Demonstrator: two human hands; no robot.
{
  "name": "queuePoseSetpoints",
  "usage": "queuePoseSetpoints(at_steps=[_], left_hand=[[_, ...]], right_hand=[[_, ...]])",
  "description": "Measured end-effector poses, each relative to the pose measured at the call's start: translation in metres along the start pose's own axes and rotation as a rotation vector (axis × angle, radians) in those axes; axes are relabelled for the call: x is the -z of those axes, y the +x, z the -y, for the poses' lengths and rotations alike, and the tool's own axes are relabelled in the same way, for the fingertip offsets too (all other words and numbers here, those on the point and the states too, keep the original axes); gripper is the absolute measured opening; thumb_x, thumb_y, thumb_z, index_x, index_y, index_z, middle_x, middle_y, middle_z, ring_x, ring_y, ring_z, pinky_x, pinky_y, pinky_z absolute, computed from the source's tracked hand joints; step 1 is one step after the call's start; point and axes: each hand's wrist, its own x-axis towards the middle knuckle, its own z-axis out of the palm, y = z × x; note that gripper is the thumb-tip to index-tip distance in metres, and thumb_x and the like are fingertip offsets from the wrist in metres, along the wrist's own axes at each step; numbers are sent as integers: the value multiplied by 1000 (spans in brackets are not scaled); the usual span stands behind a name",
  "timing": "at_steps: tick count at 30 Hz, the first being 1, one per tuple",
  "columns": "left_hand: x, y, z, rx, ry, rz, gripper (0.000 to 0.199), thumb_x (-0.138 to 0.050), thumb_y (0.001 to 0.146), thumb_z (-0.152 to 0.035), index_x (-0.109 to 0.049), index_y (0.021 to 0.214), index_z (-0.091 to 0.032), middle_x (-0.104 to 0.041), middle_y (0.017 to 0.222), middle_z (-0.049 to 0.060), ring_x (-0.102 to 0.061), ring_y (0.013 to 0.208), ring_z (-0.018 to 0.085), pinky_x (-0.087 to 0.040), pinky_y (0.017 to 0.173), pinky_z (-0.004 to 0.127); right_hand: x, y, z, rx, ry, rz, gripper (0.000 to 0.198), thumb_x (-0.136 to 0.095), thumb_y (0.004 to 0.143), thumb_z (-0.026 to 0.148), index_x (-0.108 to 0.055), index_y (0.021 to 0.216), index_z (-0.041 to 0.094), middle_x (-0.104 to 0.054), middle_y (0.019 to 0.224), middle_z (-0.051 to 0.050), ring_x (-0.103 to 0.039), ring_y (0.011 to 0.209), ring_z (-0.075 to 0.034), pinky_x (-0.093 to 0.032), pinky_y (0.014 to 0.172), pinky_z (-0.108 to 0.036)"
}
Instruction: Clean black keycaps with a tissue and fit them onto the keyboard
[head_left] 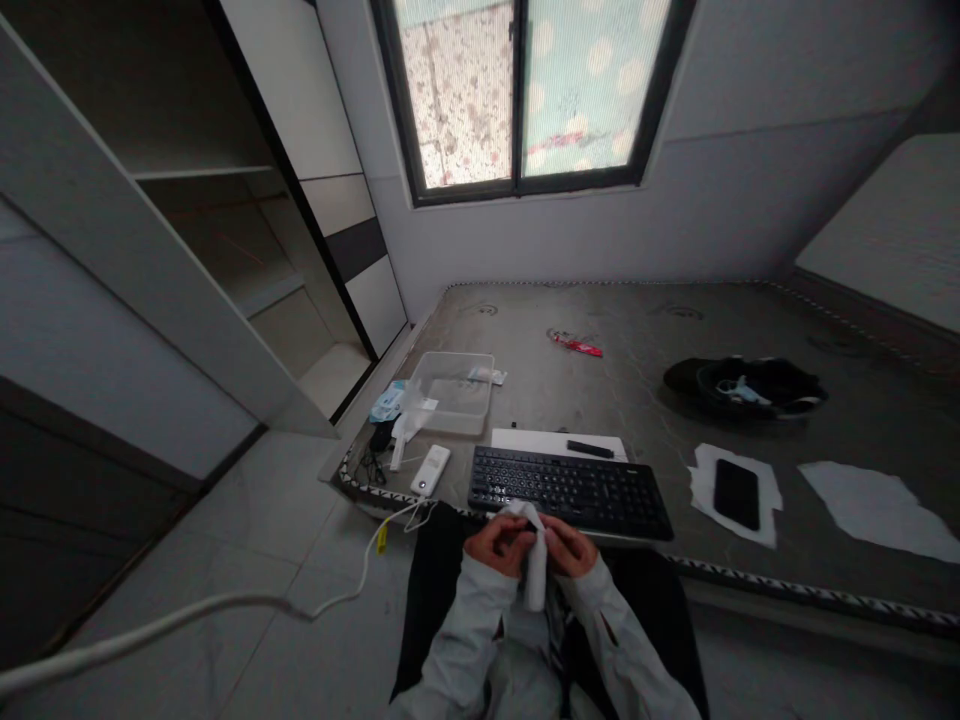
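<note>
"Cable (217,603) at far left: why does it lie so loose across the floor (315,670)?"

"Perhaps to leave you slack; it runs up to the near edge of the bed (630,325). Next come your clear plastic box (450,395) and, nearer you, a white device (431,471), lying flat, so neither looks likely to tip."

"And the black keyboard (570,490)?"

"It lies along the near edge, right in front of you. Just this side of it, your left hand (495,543) pinches the white cloth (535,580) between thumb and fingers."

"And the other grip?"

"Your right hand (570,548) pinches it too, fingertips nearly meeting the left's, presumably to steady it while its tail hangs between your wrists. Something dark shows between your fingertips; I can't tell what."

"What's off to the right?"

"A dark phone (736,494) rests on a white sheet (769,490), maybe to spare it the bed's surface. Beyond it sits a dark cap (686,378), and another sheet (877,505) lies flat at your far right, untouched."
</note>
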Motion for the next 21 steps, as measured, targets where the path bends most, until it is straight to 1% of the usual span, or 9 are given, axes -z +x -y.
queuePoseSetpoints(at_steps=[2,3,6,8,11,13,15,17,21], left_hand=[[-3,-4,2,-44,26,-18,40,-69,68,-51,-75,79,-13,-72,64,5,-45,40,6,-36,39,18],[-4,-7,4,-44,34,-16,40,-69,69,-51,-75,78,-13,-71,62,4,-45,39,6,-35,38,18],[-6,-17,9,-41,39,44,41,-65,73,-53,-76,76,-13,-70,58,3,-49,41,8,-38,40,18],[-6,-25,7,-73,22,103,42,-59,79,-52,-77,78,-14,-71,60,4,-57,46,11,-43,44,18],[-5,-33,-3,-176,-11,163,41,-52,85,-48,-78,86,-17,-76,74,6,-68,64,16,-52,59,20],[-3,-35,-11,-217,-8,186,37,-52,85,-45,-78,90,-20,-78,81,6,-71,71,17,-54,66,21],[-1,-36,-16,-212,21,202,35,-54,85,-44,-78,94,-21,-78,84,6,-71,71,16,-54,64,20],[1,-37,-17,-198,55,202,35,-54,84,-44,-77,96,-19,-78,83,6,-70,66,15,-52,59,20],[3,-39,-9,-153,88,215,40,-53,84,-47,-77,95,-16,-74,70,6,-59,51,12,-46,49,19]], right_hand=[[-3,-10,1,-31,68,-19,58,-59,73,70,-74,101,22,-75,99,-12,-70,85,-26,-58,74,-39],[-4,-14,2,-22,62,-45,58,-60,73,69,-74,102,21,-75,99,-12,-70,87,-26,-58,76,-39],[-2,-19,4,92,-128,-105,52,-65,70,66,-77,93,21,-75,91,-12,-69,87,-25,-56,80,-36],[-1,-22,8,134,-216,-86,52,-62,71,68,-79,84,21,-75,84,-11,-69,82,-25,-57,76,-34],[-2,-29,14,70,-220,-89,56,-55,74,70,-79,80,19,-75,79,-10,-69,77,-24,-56,73,-33],[-3,-33,17,-1,-208,-127,61,-52,75,72,-78,81,17,-74,72,-9,-68,69,-23,-56,66,-31],[-5,-35,20,-50,-196,-164,66,-50,74,75,-78,78,16,-73,66,-8,-66,63,-22,-54,60,-29],[-6,-36,21,-73,-170,-179,66,-51,73,76,-77,74,15,-73,64,-8,-66,61,-21,-53,59,-28],[-4,-34,22,-84,-141,-127,58,-67,62,72,-77,74,16,-74,67,-7,-67,63,-22,-54,61,-30]])
